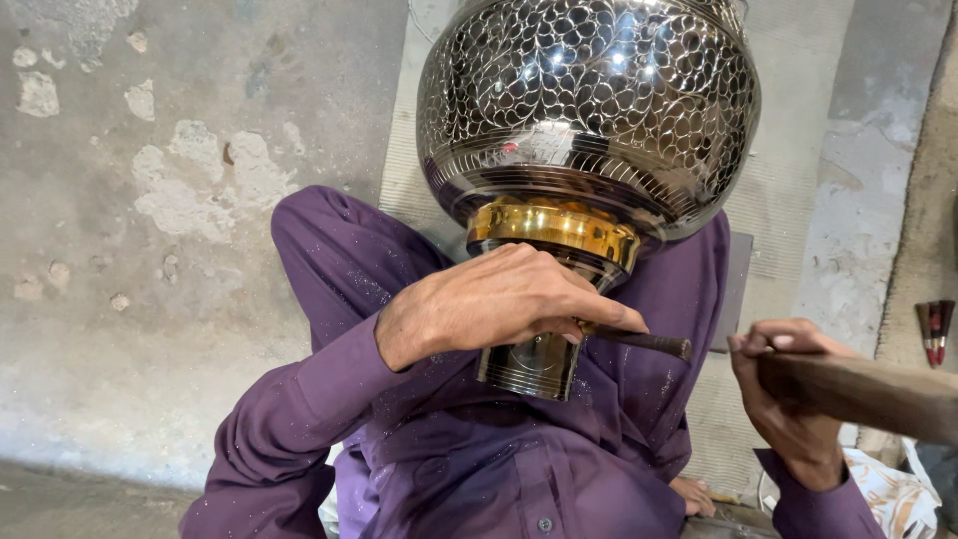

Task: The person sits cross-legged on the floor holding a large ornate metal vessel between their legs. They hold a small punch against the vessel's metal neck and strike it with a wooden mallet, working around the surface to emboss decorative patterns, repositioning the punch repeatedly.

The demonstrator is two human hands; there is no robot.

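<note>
A large round metal pot (589,100), silver with an engraved leaf-and-scale pattern, lies on its side across my lap with its gold band (554,228) and ringed neck (529,367) pointing at me. My left hand (499,299) rests on the neck and is shut on a thin dark metal punch (649,342), whose end sticks out to the right. My right hand (788,389) is shut on a brown wooden handle (868,394) that runs off toward the right edge, a little to the right of the punch's end.
I sit on a worn concrete floor (150,250) in purple clothes (449,469). A ribbed mat (788,180) lies under the pot. Two red-and-dark tools (935,331) lie at the right edge. Patterned cloth (898,499) shows at lower right.
</note>
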